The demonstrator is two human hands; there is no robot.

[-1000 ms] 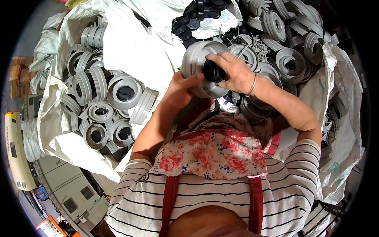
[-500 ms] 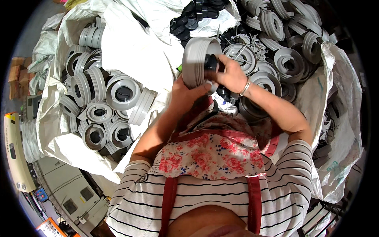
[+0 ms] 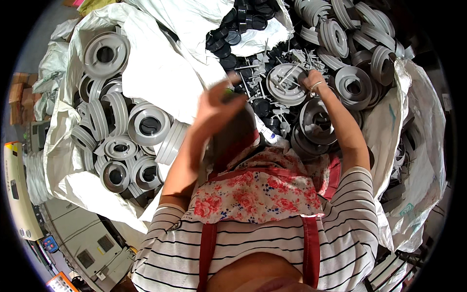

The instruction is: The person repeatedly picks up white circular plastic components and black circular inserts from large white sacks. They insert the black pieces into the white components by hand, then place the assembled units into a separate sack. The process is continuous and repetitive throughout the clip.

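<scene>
My left hand (image 3: 216, 104) is blurred, its fingers apart and nothing in them, over the white sack cloth. My right hand (image 3: 315, 80) closes on the right rim of a grey round plastic part (image 3: 278, 92), which has thin grey sprue sticks across it. Its fingertips are partly hidden. Another grey ring with a black centre (image 3: 91, 54) shows at the top of the left sack; whether it rests on the pile or is in the air I cannot tell. Small black round caps (image 3: 261, 107) and loose sprues lie between my hands.
The white left sack (image 3: 63, 170) holds many grey rings with black centres. More grey rings (image 3: 352, 87) are heaped at the right beside another white sack (image 3: 413, 146). Black caps (image 3: 253, 22) lie at the far middle. A machine cabinet (image 3: 82, 238) stands at lower left.
The grey ring has left both hands, and one with a black centre now shows at the left sack's top. My left hand opened and moved left; my right moved right to another grey part.
</scene>
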